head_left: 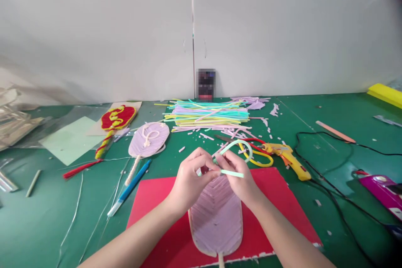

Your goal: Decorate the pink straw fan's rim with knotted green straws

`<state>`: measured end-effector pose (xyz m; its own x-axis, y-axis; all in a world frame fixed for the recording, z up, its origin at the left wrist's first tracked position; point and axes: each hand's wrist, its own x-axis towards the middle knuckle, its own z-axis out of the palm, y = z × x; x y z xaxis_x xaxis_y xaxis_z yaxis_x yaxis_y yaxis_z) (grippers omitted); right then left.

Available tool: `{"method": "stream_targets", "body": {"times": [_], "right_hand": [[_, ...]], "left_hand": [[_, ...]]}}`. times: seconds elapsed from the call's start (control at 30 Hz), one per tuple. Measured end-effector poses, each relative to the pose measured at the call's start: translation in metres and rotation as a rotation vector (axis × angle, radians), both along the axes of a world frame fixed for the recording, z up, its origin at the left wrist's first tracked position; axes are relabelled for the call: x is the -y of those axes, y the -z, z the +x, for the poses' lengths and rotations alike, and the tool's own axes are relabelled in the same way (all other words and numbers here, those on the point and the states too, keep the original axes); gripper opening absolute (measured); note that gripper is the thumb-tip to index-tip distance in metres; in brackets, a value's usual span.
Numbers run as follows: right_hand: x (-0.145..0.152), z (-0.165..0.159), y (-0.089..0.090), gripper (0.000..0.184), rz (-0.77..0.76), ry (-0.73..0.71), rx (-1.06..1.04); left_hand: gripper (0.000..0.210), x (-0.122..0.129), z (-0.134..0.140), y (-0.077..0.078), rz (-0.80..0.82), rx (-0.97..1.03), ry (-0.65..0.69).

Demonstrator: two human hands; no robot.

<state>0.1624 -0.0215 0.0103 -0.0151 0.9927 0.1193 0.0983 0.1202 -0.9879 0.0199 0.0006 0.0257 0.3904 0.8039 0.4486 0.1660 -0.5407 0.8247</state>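
My left hand [196,173] and my right hand [240,176] meet above a lilac fan [216,222], both closed on a mint-green pipe cleaner [233,173]. It curls into a loop over my right hand, and one end sticks out to the right. The fingertips hide part of it. Under the hands, the fan lies on a red board [273,213] with its handle towards me; its surface is covered with slanting lilac strips. Just beyond my right hand are scissors [264,161] with yellow and red handles.
A pile of pastel pipe cleaners [207,114] lies at the back amid cut scraps. To the right are a yellow glue gun [290,159] and black cables. A second lilac fan [148,138], a red-and-yellow fan [118,118] and a blue pen [130,187] lie left. A white partition [94,37] stands behind.
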Motion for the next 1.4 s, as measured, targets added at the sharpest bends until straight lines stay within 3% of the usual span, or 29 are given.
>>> {"method": "stream_targets", "body": {"times": [0.27, 0.37, 0.47, 0.6, 0.67, 0.8, 0.97, 1.03, 1.17, 1.4], "right_hand": [[0.005, -0.008, 0.002, 0.021, 0.159, 0.102, 0.132], [0.006, -0.011, 0.005, 0.018, 0.179, 0.077, 0.126], [0.003, -0.007, 0.005, 0.018, 0.166, 0.040, 0.136], [-0.002, 0.002, 0.003, 0.016, 0.095, -0.039, 0.162], [-0.002, 0.004, 0.002, 0.014, 0.062, -0.093, 0.162], [0.001, 0.000, -0.001, 0.015, 0.051, -0.223, 0.120], [0.005, -0.001, -0.006, 0.015, 0.001, -0.337, 0.117], [0.005, 0.001, -0.008, 0.011, -0.012, -0.321, 0.123], [0.005, 0.000, -0.009, 0.023, -0.015, -0.217, 0.113], [0.009, -0.010, -0.002, 0.027, 0.051, -0.057, 0.103]], "left_hand": [[0.020, 0.007, 0.010, 0.003, -0.464, 0.321, -0.016], [0.020, 0.013, 0.015, 0.006, -0.540, 0.394, -0.052], [0.016, 0.012, 0.012, 0.002, -0.447, 0.261, -0.069], [0.011, -0.002, -0.005, -0.016, -0.057, -0.168, 0.006], [0.018, -0.009, -0.015, -0.028, 0.035, -0.269, 0.058], [0.025, -0.014, -0.026, -0.044, 0.019, -0.413, 0.283], [0.008, -0.016, -0.029, -0.042, -0.097, -0.387, 0.429], [0.003, -0.018, -0.028, -0.035, -0.138, -0.276, 0.410], [0.017, -0.021, -0.023, -0.018, -0.211, -0.007, 0.248], [0.021, -0.010, -0.009, -0.001, -0.274, 0.075, -0.028]]}}
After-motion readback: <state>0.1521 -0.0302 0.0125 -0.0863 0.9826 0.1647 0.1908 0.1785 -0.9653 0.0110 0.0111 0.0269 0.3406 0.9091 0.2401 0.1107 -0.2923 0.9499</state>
